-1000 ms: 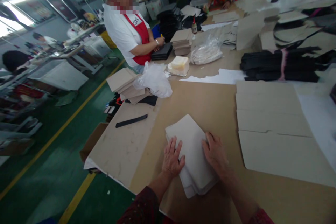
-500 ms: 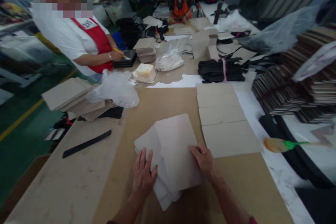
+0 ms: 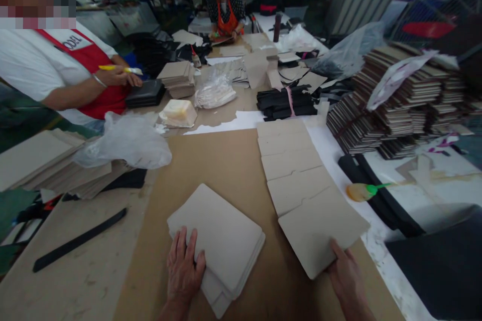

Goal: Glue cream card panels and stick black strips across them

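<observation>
A small stack of grey-beige cardboard sheets [image 3: 222, 241] lies askew on the brown board before me. On its left edge my left hand [image 3: 184, 266] rests with the fingers stretched out flat. My right hand [image 3: 344, 266] pinches the near right corner of a single cardboard sheet [image 3: 320, 230], thumb on top and the other fingers hidden underneath. That sheet sits tilted at the near end of a column of overlapping cardboard sheets [image 3: 291, 163], covering part of the sheet behind it.
Left are a black strip [image 3: 81, 241], a plastic bag [image 3: 128, 143] and stacked cardboard [image 3: 33, 158]. Bundled black strips [image 3: 286, 103] lie ahead. Right are a green-handled brush [image 3: 361, 191] and tall stacks of dark-edged boards [image 3: 391, 100]. Two co-workers stand across the table, one holding a yellow-handled brush [image 3: 120, 68].
My right hand has moved right, carrying a sheet from the stack to the near end of the column. My left hand stays on the stack. The view has turned rightward.
</observation>
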Demonstrator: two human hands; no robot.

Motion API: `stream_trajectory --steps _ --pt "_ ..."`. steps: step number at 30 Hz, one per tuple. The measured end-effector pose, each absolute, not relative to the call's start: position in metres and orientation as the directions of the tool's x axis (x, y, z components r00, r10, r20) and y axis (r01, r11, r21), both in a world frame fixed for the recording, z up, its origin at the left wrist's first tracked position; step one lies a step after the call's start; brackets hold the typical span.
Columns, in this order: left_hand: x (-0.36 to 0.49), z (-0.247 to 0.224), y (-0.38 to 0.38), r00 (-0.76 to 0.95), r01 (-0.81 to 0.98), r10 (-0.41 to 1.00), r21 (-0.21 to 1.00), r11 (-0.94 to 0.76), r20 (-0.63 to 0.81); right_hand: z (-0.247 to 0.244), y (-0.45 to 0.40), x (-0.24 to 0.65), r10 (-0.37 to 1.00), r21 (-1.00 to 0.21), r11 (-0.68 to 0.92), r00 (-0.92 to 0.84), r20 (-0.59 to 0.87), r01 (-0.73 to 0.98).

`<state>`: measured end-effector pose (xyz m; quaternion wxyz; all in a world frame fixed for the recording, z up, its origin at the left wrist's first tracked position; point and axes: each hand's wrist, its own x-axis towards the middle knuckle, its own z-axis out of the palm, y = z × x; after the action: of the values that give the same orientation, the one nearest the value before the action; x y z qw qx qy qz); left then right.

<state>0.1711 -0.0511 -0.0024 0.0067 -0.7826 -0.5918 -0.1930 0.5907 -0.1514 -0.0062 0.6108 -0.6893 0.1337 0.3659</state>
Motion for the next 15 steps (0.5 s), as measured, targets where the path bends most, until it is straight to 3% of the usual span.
stream_trajectory --steps 4,15 --pt "0.171 -0.003 -0.05 0.244 0.917 0.911 0.227 -0.329 0.333 -0.004 -0.151 0.585 0.306 -0.776 -0.215 0.714 -0.63 -0.593" --pt "0.171 -0.001 -0.05 0.249 0.915 0.909 0.228 -0.334 0.333 -0.001 -0.149 0.572 0.228 -0.814 -0.226 0.783 -0.579 -0.535"
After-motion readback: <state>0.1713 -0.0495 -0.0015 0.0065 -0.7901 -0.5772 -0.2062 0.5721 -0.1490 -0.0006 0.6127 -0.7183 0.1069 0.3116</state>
